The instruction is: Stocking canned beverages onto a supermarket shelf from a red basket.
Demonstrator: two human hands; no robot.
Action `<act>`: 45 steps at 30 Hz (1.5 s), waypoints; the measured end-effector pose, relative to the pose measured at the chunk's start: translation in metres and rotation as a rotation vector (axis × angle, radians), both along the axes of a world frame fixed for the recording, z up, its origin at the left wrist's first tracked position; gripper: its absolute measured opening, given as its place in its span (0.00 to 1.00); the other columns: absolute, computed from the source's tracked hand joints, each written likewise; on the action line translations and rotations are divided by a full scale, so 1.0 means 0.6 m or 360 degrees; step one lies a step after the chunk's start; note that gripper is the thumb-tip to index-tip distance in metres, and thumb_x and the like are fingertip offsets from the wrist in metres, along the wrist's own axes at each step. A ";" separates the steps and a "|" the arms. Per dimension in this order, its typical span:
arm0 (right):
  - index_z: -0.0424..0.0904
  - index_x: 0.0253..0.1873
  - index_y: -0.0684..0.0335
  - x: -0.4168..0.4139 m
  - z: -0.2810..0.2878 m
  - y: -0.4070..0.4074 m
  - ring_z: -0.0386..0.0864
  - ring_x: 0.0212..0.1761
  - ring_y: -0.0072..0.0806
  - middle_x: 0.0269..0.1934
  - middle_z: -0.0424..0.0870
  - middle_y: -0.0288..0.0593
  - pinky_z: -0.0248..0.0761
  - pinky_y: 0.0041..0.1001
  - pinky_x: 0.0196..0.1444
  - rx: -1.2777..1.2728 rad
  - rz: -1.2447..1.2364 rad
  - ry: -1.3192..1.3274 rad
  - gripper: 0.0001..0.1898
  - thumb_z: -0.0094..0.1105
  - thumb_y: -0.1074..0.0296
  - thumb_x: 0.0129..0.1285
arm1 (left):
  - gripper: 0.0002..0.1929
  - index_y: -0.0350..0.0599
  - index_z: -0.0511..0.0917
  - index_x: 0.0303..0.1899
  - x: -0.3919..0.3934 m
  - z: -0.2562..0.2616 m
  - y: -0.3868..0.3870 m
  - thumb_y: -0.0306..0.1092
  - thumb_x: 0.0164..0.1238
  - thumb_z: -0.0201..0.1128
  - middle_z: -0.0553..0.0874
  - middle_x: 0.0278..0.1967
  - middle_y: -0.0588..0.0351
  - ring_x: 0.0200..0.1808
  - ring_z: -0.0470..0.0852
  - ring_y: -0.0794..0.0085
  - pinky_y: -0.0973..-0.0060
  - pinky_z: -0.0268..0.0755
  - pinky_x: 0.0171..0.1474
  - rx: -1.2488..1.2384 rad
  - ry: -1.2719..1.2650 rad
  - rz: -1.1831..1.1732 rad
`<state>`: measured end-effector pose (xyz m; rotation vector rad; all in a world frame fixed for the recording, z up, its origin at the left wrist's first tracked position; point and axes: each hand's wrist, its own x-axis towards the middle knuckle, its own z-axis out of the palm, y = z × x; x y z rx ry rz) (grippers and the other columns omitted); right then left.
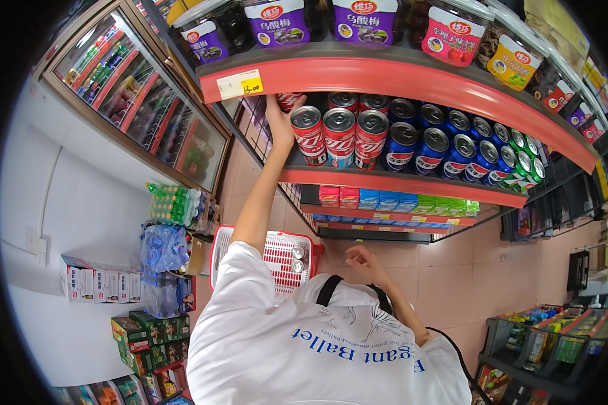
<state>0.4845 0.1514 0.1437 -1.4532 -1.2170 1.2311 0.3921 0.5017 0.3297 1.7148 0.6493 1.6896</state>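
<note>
My left hand [282, 121] reaches into the shelf at its left end, its fingers around a red Coca-Cola can [289, 100] behind the front row. The upper shelf edge partly hides that can. Three red Coca-Cola cans [340, 139] stand upright in front, to the right of my wrist. Further right come rows of blue Pepsi cans [400, 147], then green 7UP cans [523, 163]. Lower down, my right hand [363, 260] hangs in front of my body, fingers loosely bent and holding nothing. A white and red shopping basket [278, 243] sits low under my left arm, with two cans [297, 258] inside.
Plastic jars of dried fruit [365, 23] line the upper shelf, above its red edge strip [385, 76]. Small drink cartons [377, 200] fill a lower shelf. A glass-door fridge [142, 96] stands at left, near stacked bottle packs [167, 202] and boxed goods [152, 334]. Another rack [552, 344] is at lower right.
</note>
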 end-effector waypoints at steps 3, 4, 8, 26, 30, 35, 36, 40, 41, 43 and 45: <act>0.73 0.52 0.60 -0.013 -0.009 0.002 0.77 0.32 0.23 0.36 0.81 0.39 0.71 0.25 0.36 0.0103 0.0025 0.0036 0.16 0.62 0.62 0.62 | 0.34 0.31 0.62 0.62 -0.033 -0.020 0.003 0.29 0.55 0.69 0.74 0.55 0.36 0.57 0.73 0.51 0.65 0.62 0.61 0.0448 0.0186 0.0453; 0.73 0.52 0.60 -0.014 -0.005 0.002 0.77 0.32 0.23 0.36 0.81 0.39 0.71 0.25 0.36 0.0089 0.0031 0.0028 0.16 0.62 0.63 0.62 | 0.34 0.31 0.62 0.62 -0.034 -0.023 -0.003 0.29 0.55 0.69 0.74 0.55 0.36 0.57 0.73 0.51 0.65 0.62 0.61 0.0447 0.0187 0.0460; 0.74 0.52 0.61 -0.019 -0.004 0.003 0.78 0.38 0.21 0.38 0.81 0.36 0.68 0.21 0.36 0.0079 0.0074 -0.0039 0.14 0.60 0.67 0.63 | 0.35 0.31 0.54 0.67 -0.045 -0.037 -0.042 0.29 0.62 0.63 0.70 0.60 0.37 0.59 0.71 0.55 0.67 0.60 0.63 0.0272 0.0130 0.0558; 0.72 0.54 0.64 -0.018 0.158 0.014 0.75 0.56 0.35 0.50 0.78 0.45 0.70 0.30 0.54 0.0791 -0.0164 -0.0148 0.25 0.70 0.74 0.51 | 0.45 0.35 0.51 0.66 -0.124 -0.063 -0.270 0.43 0.54 0.72 0.70 0.58 0.45 0.57 0.74 0.64 0.69 0.71 0.55 0.0091 -0.0409 0.0149; 0.70 0.59 0.61 -0.024 0.299 0.024 0.68 0.64 0.42 0.57 0.72 0.48 0.67 0.36 0.60 0.0978 -0.0144 -0.0155 0.32 0.74 0.71 0.47 | 0.38 0.37 0.58 0.63 -0.115 -0.001 -0.369 0.53 0.60 0.63 0.74 0.52 0.46 0.49 0.78 0.64 0.67 0.74 0.51 -0.0329 -0.0516 -0.0238; 0.71 0.63 0.57 -0.032 0.347 0.021 0.71 0.59 0.44 0.58 0.64 0.51 0.71 0.37 0.57 0.1343 -0.0001 -0.0389 0.38 0.76 0.62 0.44 | 0.36 0.38 0.63 0.60 -0.067 0.096 -0.444 0.63 0.65 0.48 0.76 0.43 0.49 0.39 0.78 0.64 0.68 0.74 0.44 -0.1021 -0.0857 -0.1067; 0.73 0.62 0.58 -0.028 0.359 0.018 0.72 0.58 0.45 0.55 0.65 0.51 0.71 0.37 0.57 0.1433 -0.0035 -0.0387 0.38 0.76 0.60 0.43 | 0.36 0.38 0.63 0.60 -0.064 0.107 -0.448 0.64 0.66 0.46 0.76 0.42 0.50 0.38 0.78 0.64 0.68 0.75 0.43 -0.1210 -0.0978 -0.1173; 0.78 0.58 0.58 -0.006 0.413 0.006 0.73 0.44 0.37 0.41 0.68 0.44 0.72 0.35 0.47 0.1290 -0.0057 -0.0507 0.38 0.77 0.55 0.35 | 0.30 0.39 0.65 0.60 -0.056 0.121 -0.432 0.54 0.67 0.51 0.79 0.45 0.48 0.44 0.82 0.64 0.67 0.76 0.50 -0.1309 -0.1227 -0.1545; 0.79 0.57 0.58 -0.006 0.417 0.011 0.72 0.41 0.34 0.37 0.68 0.42 0.70 0.33 0.42 0.1303 -0.0125 -0.0502 0.38 0.77 0.53 0.34 | 0.29 0.40 0.66 0.60 -0.051 0.123 -0.427 0.53 0.67 0.52 0.80 0.44 0.49 0.44 0.81 0.64 0.67 0.76 0.50 -0.1387 -0.1338 -0.1553; 0.80 0.57 0.57 -0.008 0.413 0.018 0.72 0.44 0.33 0.43 0.67 0.42 0.72 0.30 0.45 0.1360 -0.0204 -0.0371 0.36 0.77 0.58 0.36 | 0.26 0.42 0.69 0.57 -0.037 0.133 -0.425 0.52 0.67 0.52 0.80 0.43 0.51 0.43 0.80 0.66 0.67 0.75 0.49 -0.1522 -0.1558 -0.1563; 0.80 0.56 0.57 -0.009 0.420 0.018 0.72 0.53 0.35 0.53 0.66 0.44 0.73 0.30 0.51 0.1381 -0.0230 -0.0292 0.32 0.75 0.66 0.40 | 0.25 0.43 0.70 0.55 -0.033 0.143 -0.421 0.53 0.66 0.54 0.81 0.45 0.52 0.41 0.79 0.69 0.70 0.74 0.47 -0.1652 -0.1542 -0.1552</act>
